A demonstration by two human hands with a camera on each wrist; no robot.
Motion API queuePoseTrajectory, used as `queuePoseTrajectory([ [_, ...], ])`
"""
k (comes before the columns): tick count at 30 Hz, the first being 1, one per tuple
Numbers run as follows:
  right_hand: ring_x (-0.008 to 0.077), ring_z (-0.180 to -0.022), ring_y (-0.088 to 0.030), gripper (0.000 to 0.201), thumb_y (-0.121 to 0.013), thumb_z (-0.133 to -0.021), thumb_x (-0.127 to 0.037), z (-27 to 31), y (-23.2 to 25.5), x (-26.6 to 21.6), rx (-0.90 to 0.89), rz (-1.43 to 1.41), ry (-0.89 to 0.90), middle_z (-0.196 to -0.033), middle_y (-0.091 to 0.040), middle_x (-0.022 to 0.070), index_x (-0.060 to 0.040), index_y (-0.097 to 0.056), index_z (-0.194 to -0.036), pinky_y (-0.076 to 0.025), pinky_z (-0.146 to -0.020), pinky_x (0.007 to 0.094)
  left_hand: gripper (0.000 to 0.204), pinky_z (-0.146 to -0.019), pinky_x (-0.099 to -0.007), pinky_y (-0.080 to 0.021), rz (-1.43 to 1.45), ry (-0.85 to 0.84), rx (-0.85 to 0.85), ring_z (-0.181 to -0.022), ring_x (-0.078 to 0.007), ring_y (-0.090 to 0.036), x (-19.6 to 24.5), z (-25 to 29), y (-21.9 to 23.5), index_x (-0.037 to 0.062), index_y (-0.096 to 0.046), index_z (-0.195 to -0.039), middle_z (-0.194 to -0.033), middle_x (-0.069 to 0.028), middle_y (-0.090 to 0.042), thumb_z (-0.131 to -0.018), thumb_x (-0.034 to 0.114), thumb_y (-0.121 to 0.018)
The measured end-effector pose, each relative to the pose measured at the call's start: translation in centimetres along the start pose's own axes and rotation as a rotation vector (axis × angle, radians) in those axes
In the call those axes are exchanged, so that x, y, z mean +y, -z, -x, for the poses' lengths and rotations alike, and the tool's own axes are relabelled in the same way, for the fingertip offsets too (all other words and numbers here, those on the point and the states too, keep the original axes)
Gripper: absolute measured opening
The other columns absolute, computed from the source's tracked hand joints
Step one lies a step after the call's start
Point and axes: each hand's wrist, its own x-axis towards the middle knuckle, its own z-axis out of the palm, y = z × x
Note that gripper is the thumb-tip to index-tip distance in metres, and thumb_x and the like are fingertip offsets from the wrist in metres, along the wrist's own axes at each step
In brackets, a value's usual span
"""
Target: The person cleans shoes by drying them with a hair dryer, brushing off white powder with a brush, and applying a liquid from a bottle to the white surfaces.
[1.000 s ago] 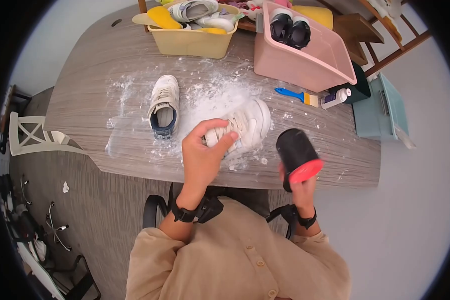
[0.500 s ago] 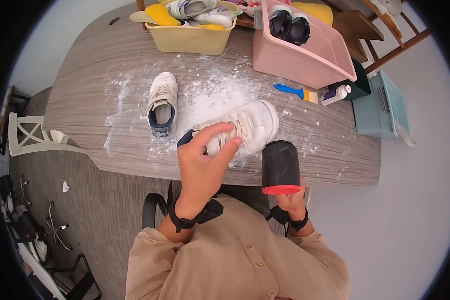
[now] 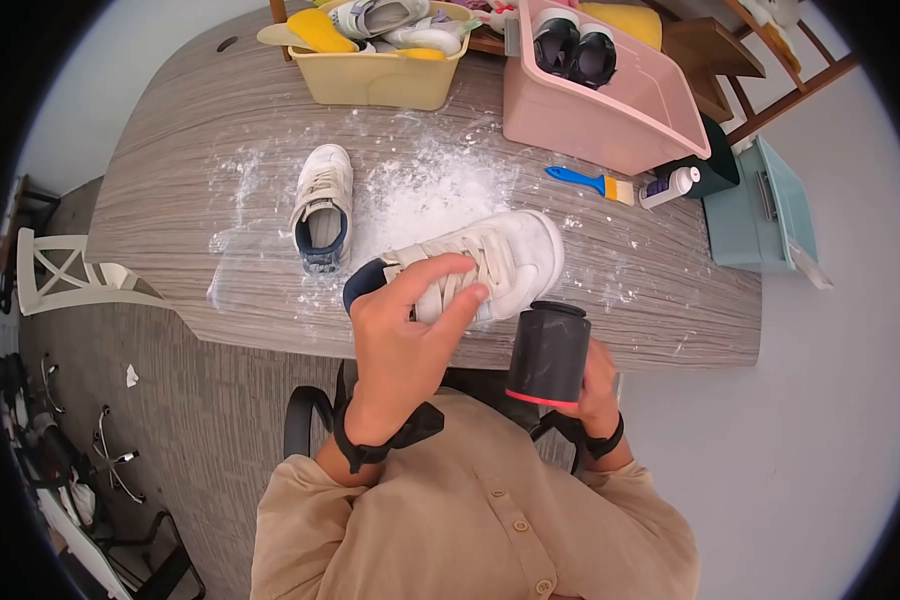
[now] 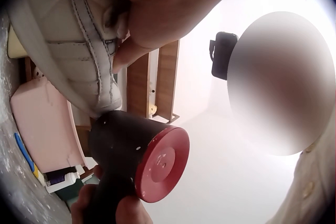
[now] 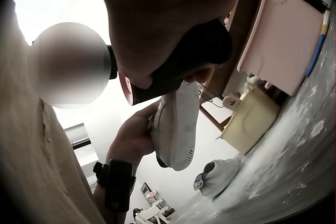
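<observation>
Actually, both hands are busy: a white shoe in the left hand, a hair dryer in the right hand.
The left fingers are part-curled, pinching the shoe around its laces and holding it up over the table; the right fingers wrap closed around the dryer's handle, its black front end near the toe (whether they touch, I cannot tell). Another shoe rests upright on the table beside scattered white powder, while a blue-handled brush and a small bottle lie near the pink bin.
</observation>
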Motion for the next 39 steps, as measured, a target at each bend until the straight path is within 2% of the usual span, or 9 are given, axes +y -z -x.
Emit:
queuePoseTrajectory([
  [13,0.0257,-0.053,-0.057,0.033,-0.073,-0.068,-0.013,0.4,0.7,0.3,-0.013,0.055,0.054,-0.069,-0.06,0.0125,0.0061,-0.061,-0.093,-0.043,-0.048,0.0318,0.021,-0.067,-0.0235,-0.047,-0.036,-0.063,-0.017,-0.076,-0.0106,-0.061,0.3,0.2,0.2,-0.0003,-0.067,-0.093,-0.084,-0.0098,-0.068,-0.074,0.006,-0.073],
  [16,0.0259,-0.053,-0.057,0.034,-0.073,-0.068,-0.013,0.2,0.7,0.2,-0.009,0.065,0.09,-0.069,-0.06,0.0124,0.0059,-0.061,-0.093,-0.044,-0.048,0.0315,0.02,-0.068,-0.0236,-0.047,-0.064,-0.053,-0.044,-0.076,-0.0106,-0.061,0.4,0.3,0.4,-0.0003,-0.067,-0.093,-0.084,-0.0099,-0.068,-0.074,0.006,-0.073],
  [28,0.0256,-0.059,-0.062,0.037,-0.077,-0.067,-0.014,0.1,1.0,-1.7,-0.02,-0.051,-0.049,-0.079,-0.065,0.0133,0.0059,-0.061,-0.094,-0.047,-0.053,0.0312,0.02,-0.069,-0.0239,-0.048,-0.104,-0.108,-0.034,-0.076,-0.0121,-0.063,0.8,1.0,0.2,-0.0004,-0.067,-0.092,-0.084,-0.0105,-0.069,-0.074,0.005,-0.073],
  [35,0.0241,-0.061,-0.063,0.041,-0.076,-0.067,-0.011,0.5,1.1,-2.2,-0.013,-0.044,-0.054,-0.083,-0.066,0.0139,0.0078,-0.061,-0.1,-0.048,-0.054,0.0305,0.02,-0.068,-0.024,-0.048,-0.14,-0.183,-0.019,-0.075,-0.0125,-0.064,0.9,1.3,0.2,-0.0011,-0.067,-0.091,-0.083,-0.0105,-0.069,-0.073,0.005,-0.074],
  [38,0.0247,-0.063,-0.064,0.041,-0.075,-0.067,-0.01,0.4,1.3,-2.5,-0.015,-0.034,-0.064,-0.083,-0.066,0.0142,0.0084,-0.061,-0.101,-0.049,-0.055,0.0306,0.02,-0.067,-0.0242,-0.049,-0.139,-0.172,-0.022,-0.073,-0.0136,-0.065,1.1,1.3,0.2,-0.0009,-0.067,-0.091,-0.082,-0.0107,-0.069,-0.073,0.005,-0.074],
  [39,0.0251,-0.063,-0.064,0.041,-0.074,-0.067,-0.009,0.3,1.3,-2.6,-0.015,-0.031,-0.071,-0.083,-0.066,0.0143,0.0085,-0.061,-0.101,-0.049,-0.056,0.0307,0.019,-0.06,-0.0244,-0.047,-0.153,-0.229,-0.01,-0.066,-0.015,-0.063,0.9,1.3,0.2,0.0009,-0.068,-0.091,-0.08,-0.0109,-0.069,-0.073,0.005,-0.074],
])
